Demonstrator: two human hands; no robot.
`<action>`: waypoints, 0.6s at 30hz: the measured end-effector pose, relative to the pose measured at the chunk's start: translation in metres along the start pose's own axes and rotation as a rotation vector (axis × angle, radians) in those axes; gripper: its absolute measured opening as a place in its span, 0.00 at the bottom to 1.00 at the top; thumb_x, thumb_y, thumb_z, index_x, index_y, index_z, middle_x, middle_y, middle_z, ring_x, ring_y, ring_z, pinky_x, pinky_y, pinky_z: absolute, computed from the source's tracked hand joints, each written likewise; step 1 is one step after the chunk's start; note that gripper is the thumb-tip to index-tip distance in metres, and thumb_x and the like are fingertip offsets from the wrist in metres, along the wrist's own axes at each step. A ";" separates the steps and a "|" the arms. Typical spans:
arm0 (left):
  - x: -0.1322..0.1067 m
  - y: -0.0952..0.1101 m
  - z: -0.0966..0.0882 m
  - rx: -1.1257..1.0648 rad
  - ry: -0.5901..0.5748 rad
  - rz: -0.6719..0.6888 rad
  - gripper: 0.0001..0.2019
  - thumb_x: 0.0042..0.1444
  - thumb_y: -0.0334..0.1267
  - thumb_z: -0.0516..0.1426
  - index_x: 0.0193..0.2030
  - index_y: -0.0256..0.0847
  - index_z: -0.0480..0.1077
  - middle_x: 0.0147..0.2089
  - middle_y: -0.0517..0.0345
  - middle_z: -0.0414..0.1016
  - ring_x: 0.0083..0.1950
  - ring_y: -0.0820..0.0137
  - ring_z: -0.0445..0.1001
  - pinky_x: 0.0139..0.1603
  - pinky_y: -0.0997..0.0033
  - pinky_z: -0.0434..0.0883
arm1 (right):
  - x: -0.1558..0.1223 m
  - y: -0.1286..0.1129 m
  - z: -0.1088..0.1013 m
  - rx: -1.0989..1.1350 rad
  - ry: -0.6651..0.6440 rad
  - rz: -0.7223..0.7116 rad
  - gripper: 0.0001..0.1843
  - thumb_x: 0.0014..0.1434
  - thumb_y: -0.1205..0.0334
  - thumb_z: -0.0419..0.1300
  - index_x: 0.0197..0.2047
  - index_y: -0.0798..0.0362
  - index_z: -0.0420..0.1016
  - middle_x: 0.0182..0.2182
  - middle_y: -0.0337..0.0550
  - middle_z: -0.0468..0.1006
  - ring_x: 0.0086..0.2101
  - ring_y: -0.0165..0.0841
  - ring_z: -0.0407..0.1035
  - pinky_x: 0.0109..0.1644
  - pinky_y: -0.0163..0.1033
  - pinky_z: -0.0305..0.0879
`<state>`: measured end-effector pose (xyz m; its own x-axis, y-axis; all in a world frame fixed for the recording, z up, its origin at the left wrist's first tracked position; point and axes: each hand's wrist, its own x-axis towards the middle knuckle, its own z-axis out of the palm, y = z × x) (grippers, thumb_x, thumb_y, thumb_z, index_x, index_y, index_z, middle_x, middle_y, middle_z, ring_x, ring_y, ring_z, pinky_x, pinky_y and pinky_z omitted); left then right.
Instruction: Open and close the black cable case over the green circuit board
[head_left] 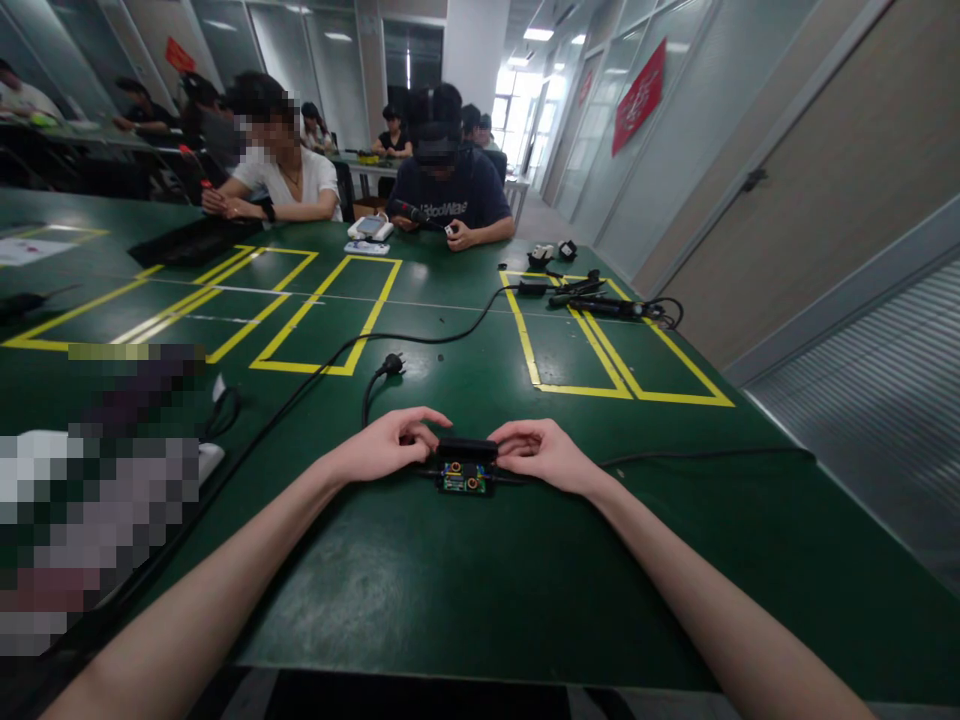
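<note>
A power adapter lies in front of me with its case apart: the lower half (466, 491) shows a green circuit board (456, 478) with copper-coloured ring coils. Just behind the board, the black case cover (468, 449) is tilted up on its long side. My left hand (394, 442) pinches the cover's left end, its index finger stretched out above. At the right end, the fingers and thumb of my right hand (541, 455) are closed on the cover. Black cables leave both ends of the adapter, and a mains plug (392, 364) lies behind my left hand.
Yellow tape frames (352, 372) mark the green table (420, 590). A long black cable (352, 340) crosses it to another adapter (533, 288), beside bundled cords (592, 295). Blurred items lie at left. Two people sit across, near a black tray (191, 240) and a white device (370, 227).
</note>
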<state>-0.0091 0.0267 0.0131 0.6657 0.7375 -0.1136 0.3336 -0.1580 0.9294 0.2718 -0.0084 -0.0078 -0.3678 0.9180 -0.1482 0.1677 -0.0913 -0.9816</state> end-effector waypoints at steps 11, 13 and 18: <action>0.003 -0.006 -0.002 0.038 0.028 0.020 0.19 0.57 0.37 0.51 0.53 0.38 0.73 0.40 0.55 0.81 0.35 0.69 0.75 0.43 0.68 0.72 | 0.001 0.002 -0.001 0.068 -0.041 -0.133 0.11 0.52 0.65 0.68 0.41 0.54 0.83 0.39 0.45 0.86 0.37 0.33 0.81 0.43 0.38 0.76; 0.003 -0.004 -0.002 0.024 0.025 0.013 0.18 0.58 0.38 0.52 0.52 0.38 0.73 0.40 0.55 0.81 0.35 0.70 0.74 0.43 0.68 0.72 | 0.001 0.003 -0.001 0.077 -0.039 -0.142 0.12 0.53 0.64 0.68 0.42 0.54 0.83 0.40 0.46 0.86 0.38 0.34 0.81 0.44 0.39 0.77; 0.003 0.000 -0.001 -0.003 0.024 0.000 0.16 0.59 0.39 0.52 0.51 0.38 0.73 0.40 0.54 0.82 0.36 0.69 0.73 0.43 0.67 0.71 | 0.000 0.004 -0.002 0.036 -0.023 -0.153 0.12 0.55 0.62 0.69 0.44 0.53 0.82 0.38 0.45 0.86 0.40 0.34 0.81 0.46 0.40 0.76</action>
<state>-0.0075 0.0292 0.0132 0.6493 0.7532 -0.1051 0.3315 -0.1560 0.9305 0.2743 -0.0075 -0.0112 -0.4070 0.9134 0.0007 0.0754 0.0343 -0.9966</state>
